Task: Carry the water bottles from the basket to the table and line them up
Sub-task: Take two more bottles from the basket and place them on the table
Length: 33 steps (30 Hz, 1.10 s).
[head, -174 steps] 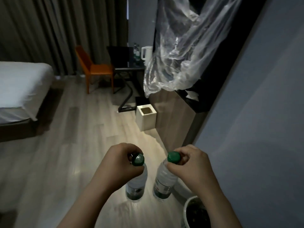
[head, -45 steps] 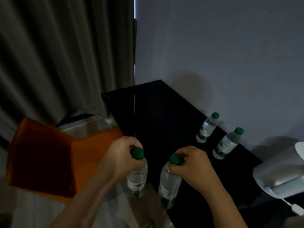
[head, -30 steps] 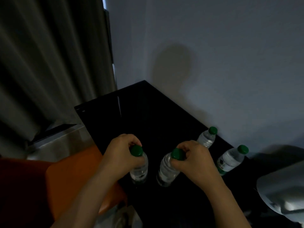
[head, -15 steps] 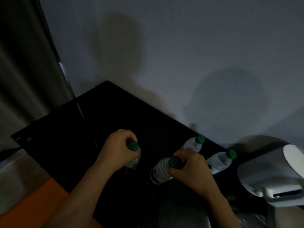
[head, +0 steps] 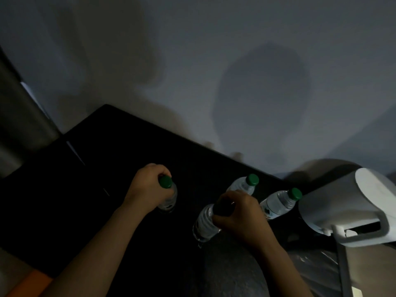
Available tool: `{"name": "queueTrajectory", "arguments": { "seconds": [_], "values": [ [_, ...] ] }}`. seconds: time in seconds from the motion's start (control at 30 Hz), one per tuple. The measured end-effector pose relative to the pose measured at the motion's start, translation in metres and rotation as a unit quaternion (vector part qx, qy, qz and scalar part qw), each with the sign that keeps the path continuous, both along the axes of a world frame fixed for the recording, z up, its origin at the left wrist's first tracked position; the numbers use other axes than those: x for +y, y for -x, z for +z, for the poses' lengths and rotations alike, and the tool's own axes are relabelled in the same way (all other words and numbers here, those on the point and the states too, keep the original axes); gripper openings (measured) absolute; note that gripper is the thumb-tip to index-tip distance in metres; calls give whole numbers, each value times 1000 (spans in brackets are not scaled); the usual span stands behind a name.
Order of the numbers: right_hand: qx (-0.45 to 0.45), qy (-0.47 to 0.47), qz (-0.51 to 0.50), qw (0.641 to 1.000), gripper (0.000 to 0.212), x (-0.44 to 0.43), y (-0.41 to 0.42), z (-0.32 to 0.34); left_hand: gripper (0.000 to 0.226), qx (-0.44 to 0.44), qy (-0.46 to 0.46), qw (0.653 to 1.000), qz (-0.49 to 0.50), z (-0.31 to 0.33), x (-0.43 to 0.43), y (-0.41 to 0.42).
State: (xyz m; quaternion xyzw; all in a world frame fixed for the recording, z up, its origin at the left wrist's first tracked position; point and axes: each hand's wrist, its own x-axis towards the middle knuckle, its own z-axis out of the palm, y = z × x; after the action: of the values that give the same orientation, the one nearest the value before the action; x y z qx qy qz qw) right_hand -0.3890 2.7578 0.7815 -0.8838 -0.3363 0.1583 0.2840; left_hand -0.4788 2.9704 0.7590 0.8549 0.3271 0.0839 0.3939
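My left hand (head: 147, 190) grips a clear water bottle (head: 170, 199) by its green-capped neck, low over the black table (head: 96, 172). My right hand (head: 240, 215) holds a second bottle (head: 205, 225) by its top, with its cap hidden under my fingers and its body tilted towards the left. Whether either bottle touches the table is too dark to tell. Two more green-capped bottles (head: 244, 186) (head: 278, 203) stand side by side near the wall, just beyond my right hand.
A white electric kettle (head: 351, 211) sits at the table's right end, close to the standing bottles. A grey wall runs behind the table, with a curtain (head: 19, 116) at the left. An orange chair corner (head: 27, 284) shows at the lower left.
I have walked from the room's floor up to the table with both bottles. In the last second both hands have lowered over the tabletop, towards the two standing bottles.
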Motion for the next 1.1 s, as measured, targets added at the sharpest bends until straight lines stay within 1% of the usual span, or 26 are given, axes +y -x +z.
{"name": "queueTrajectory", "arguments": {
  "seconds": [0.13,0.37,0.53,0.63,0.8,0.93,1.03,1.1],
  "values": [
    [3,2,-5,1000,32,6,-4,-6,20,7,-2,1000,-5,-5,2,-4],
    [-28,2,5,1000,28,24,-19,-16,23,22,-17,1000,-10,-6,2,-7],
    [-58,18,14,998,24,37,-36,-29,25,24,-17,999,-17,-4,0,-9],
    [-58,25,17,998,25,43,-45,-36,24,19,-19,999,-20,-2,0,-11],
    [-69,24,12,997,18,46,-56,-41,25,20,-25,999,-23,-1,-1,-13],
    [-71,15,5,997,21,45,-56,-44,28,20,-18,999,-20,-4,1,-11],
    [-80,14,-18,997,22,48,-56,-45,26,12,-24,999,-23,-5,1,-11],
    [-88,23,-31,995,28,48,-57,-46,25,7,-27,999,-22,-6,0,-12]
  ]
}}
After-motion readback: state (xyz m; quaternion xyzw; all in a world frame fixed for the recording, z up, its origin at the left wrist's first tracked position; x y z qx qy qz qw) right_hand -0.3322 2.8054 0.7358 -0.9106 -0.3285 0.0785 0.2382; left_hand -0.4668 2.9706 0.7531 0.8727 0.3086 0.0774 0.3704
